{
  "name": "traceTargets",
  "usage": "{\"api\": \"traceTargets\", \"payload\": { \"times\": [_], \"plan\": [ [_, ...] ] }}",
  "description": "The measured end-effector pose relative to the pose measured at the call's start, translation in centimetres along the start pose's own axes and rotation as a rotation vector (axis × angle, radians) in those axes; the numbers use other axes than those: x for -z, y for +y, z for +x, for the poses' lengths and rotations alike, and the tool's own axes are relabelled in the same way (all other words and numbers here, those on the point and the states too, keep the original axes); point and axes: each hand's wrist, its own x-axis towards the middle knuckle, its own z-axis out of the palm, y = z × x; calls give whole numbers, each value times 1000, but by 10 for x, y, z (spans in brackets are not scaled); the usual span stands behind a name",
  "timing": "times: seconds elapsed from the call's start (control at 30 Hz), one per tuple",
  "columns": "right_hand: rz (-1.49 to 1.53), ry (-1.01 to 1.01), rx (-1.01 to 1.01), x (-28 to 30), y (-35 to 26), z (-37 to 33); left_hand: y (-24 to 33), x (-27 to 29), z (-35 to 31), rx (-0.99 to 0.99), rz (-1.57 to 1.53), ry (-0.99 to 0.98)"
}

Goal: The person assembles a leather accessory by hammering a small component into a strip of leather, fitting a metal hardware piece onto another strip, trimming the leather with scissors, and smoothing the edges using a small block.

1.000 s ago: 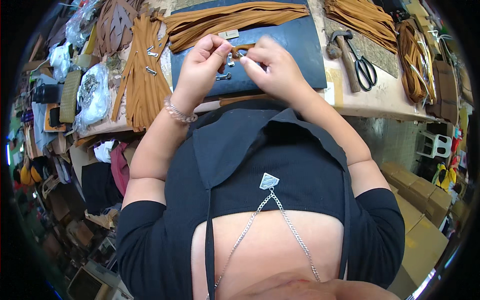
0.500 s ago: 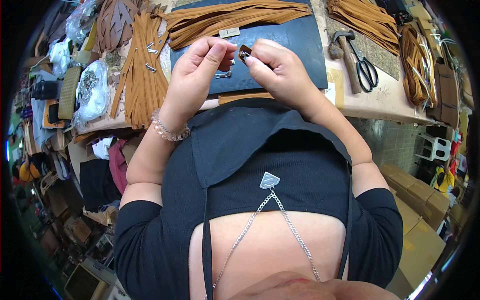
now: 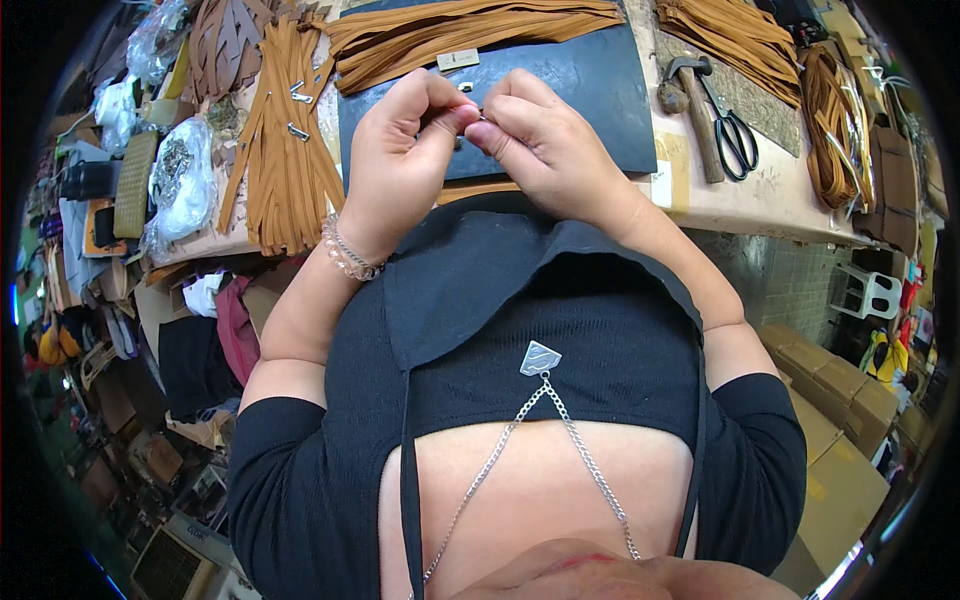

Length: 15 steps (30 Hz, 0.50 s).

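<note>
Over the near middle of a black mat (image 3: 600, 110), the left hand (image 3: 408, 140) and the right hand (image 3: 540, 140) come together at their fingertips. The right thumb and fingers are pinched on a small piece (image 3: 482, 117), of which only a dark sliver shows; the left thumb and forefinger close in at the same spot, though whether they grip it too I cannot tell. The handwork on this piece looks unfinished, since both hands are occupied with it, but the fingers hide how much is done. Beyond them, a silver bit (image 3: 466, 87) lies loose on the mat, near a pale tag (image 3: 458, 59) and a long bundle of brown strips (image 3: 480, 40). To the left, two metal clips, one (image 3: 299, 95) farther off and one (image 3: 297, 131) nearer, rest on a second bundle (image 3: 290, 185); whether they are fastened to it is unclear. Most strips seem to be waiting, judging by these full bundles. On the right, a hammer (image 3: 703, 125) and black scissors (image 3: 737, 145) lie unused.
</note>
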Motion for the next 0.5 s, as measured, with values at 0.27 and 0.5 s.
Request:
{"api": "traceTargets", "payload": {
  "times": [0.27,0.5],
  "plan": [
    [282,93,-99,-12,4,1,-8,-3,-3,1,-6,45],
    [176,83,34,-15,16,-4,-15,-1,1,139,-172,37]
  ]
}}
